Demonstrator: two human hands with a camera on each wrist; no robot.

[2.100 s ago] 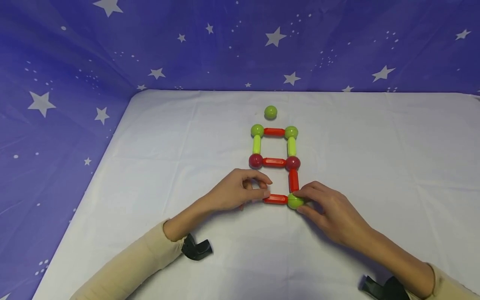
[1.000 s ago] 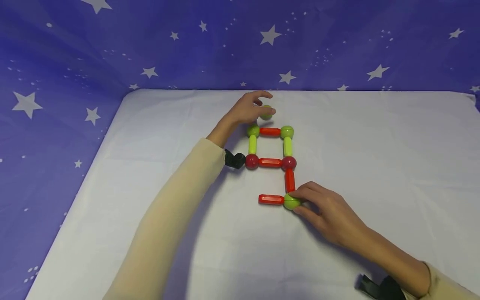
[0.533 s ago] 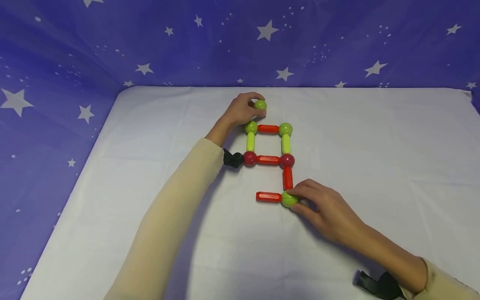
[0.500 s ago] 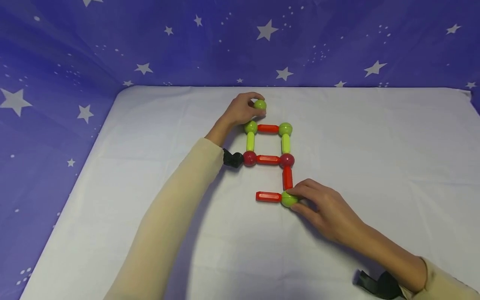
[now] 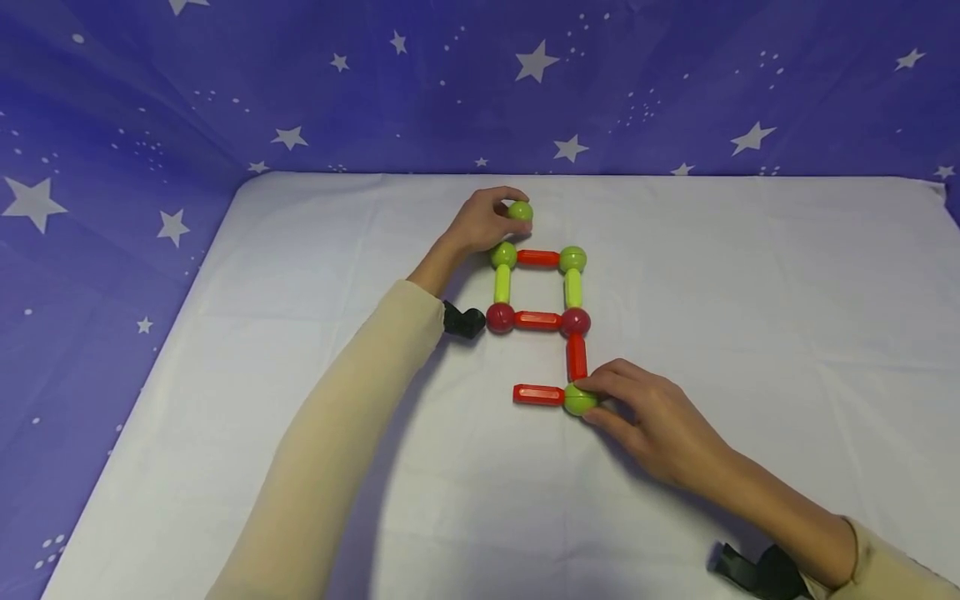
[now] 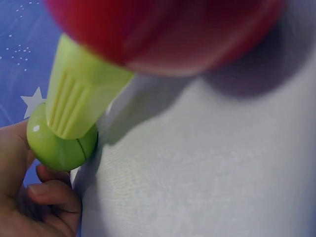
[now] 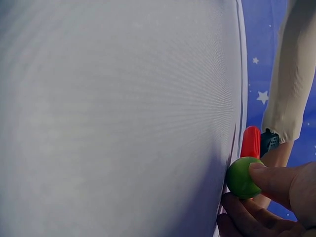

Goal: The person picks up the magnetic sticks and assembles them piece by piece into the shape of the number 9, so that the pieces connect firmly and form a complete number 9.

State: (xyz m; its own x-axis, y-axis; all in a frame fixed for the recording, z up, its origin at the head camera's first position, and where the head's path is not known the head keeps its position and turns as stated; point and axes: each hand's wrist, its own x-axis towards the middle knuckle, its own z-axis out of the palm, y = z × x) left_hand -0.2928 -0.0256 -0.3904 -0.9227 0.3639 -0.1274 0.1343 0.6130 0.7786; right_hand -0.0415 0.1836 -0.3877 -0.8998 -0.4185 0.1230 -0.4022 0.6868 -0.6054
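In the head view my left hand (image 5: 480,221) grips a loose green ball (image 5: 521,211) at the far side, thumb and fingers round it. My right hand (image 5: 652,421) pinches another green ball (image 5: 579,400) at the near corner of a flat ball-and-rod frame. A red rod (image 5: 537,395) points left from that ball, its left end free. A second red rod (image 5: 576,358) runs from it up to a dark red ball (image 5: 576,322). In the right wrist view, thumb and fingers hold the green ball (image 7: 243,177). The left wrist view hides the ball in my left hand.
The frame's upper square has green balls (image 5: 572,259) at its far corners, yellow-green rods (image 5: 573,288) down its sides and another dark red ball (image 5: 500,318) near the left wrist's black strap piece (image 5: 463,321). White cloth (image 5: 750,333) covers the table; a starry blue sheet (image 5: 637,50) hangs behind.
My left hand has left the free end of the red rod, reached to the far side and taken hold of the loose green ball. My right hand has kept its grip.
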